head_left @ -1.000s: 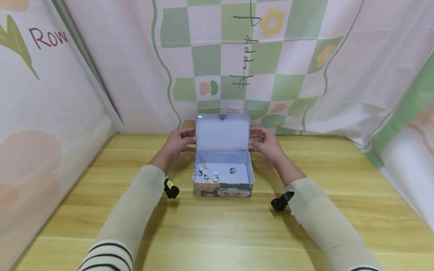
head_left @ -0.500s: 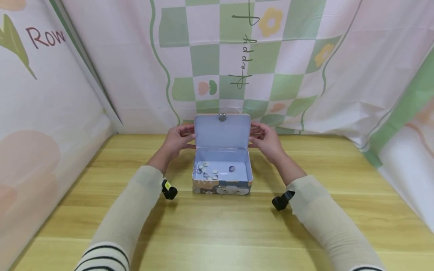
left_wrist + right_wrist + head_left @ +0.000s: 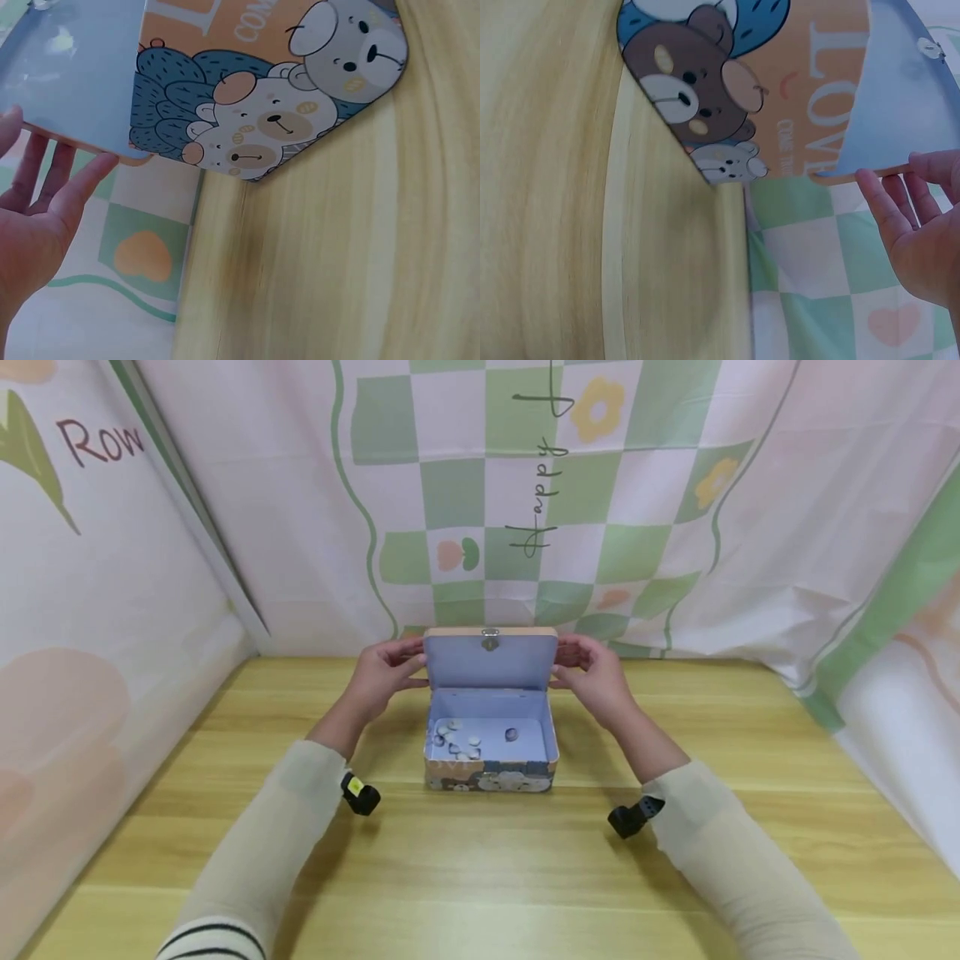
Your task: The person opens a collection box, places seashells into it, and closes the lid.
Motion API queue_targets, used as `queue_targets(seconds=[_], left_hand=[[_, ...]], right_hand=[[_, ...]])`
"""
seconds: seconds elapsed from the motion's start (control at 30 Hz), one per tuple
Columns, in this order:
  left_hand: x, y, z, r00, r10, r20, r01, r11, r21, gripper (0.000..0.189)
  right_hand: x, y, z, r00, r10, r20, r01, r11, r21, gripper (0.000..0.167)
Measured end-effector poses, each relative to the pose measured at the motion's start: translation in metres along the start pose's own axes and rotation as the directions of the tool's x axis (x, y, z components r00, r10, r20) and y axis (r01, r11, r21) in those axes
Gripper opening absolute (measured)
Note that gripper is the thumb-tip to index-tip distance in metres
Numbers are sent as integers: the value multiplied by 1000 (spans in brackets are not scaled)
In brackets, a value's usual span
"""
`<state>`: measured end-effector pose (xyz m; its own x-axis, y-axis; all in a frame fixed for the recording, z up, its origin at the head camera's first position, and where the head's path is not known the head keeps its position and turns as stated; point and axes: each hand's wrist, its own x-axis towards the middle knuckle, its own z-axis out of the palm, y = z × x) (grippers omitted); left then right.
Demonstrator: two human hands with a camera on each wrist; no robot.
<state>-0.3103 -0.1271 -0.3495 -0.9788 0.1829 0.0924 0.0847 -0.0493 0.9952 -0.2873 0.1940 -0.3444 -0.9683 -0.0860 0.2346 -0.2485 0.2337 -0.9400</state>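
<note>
A tin box (image 3: 491,775) with cartoon bears printed on its sides sits on the table, its hinged lid (image 3: 491,662) raised and leaning forward over the back. My left hand (image 3: 384,675) grips the lid's left edge, thumb toward the inner face and fingers behind. On the opposite edge, my right hand (image 3: 592,678) holds the lid the same way. A metal clasp (image 3: 490,640) hangs at the middle of the lid's top rim. Inside, several small whitish, shell-like pieces (image 3: 454,732) lie at the left, and one darker piece (image 3: 512,735) lies right of centre.
The wood-grain table (image 3: 480,868) extends around the box. A checked green-and-white curtain (image 3: 517,502) hangs just behind it, with a printed cloth wall (image 3: 112,585) at the left. Black wrist cameras, left (image 3: 362,794) and right (image 3: 634,817), stick out from both sleeves.
The lid has tilted forward from nearly upright, its top edge coming lower and nearer. Both hands have moved with it, keeping their hold. The pieces inside lie as before.
</note>
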Motion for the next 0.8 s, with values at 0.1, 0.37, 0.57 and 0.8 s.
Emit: queue_targets(seconds=[0.1,0.37,0.57,0.8], left_hand=[[-4,1,0,1000,7,13,-7,1000,-24,37],[-14,-1,1,999,38,33,-35,996,-85,36],[-22,-1,3,996,71,47,-62,985,-160,37],[-30,-1,2,991,108,78,-95,984,-151,33]], right_hand=[[-4,-3,0,1000,-10,-13,10,1000,9,37],[-13,-4,-1,999,-33,-27,33,999,-31,31],[-18,-3,-1,998,-53,-30,51,996,-68,28],[-28,-5,-2,999,-20,-47,19,999,-35,30]])
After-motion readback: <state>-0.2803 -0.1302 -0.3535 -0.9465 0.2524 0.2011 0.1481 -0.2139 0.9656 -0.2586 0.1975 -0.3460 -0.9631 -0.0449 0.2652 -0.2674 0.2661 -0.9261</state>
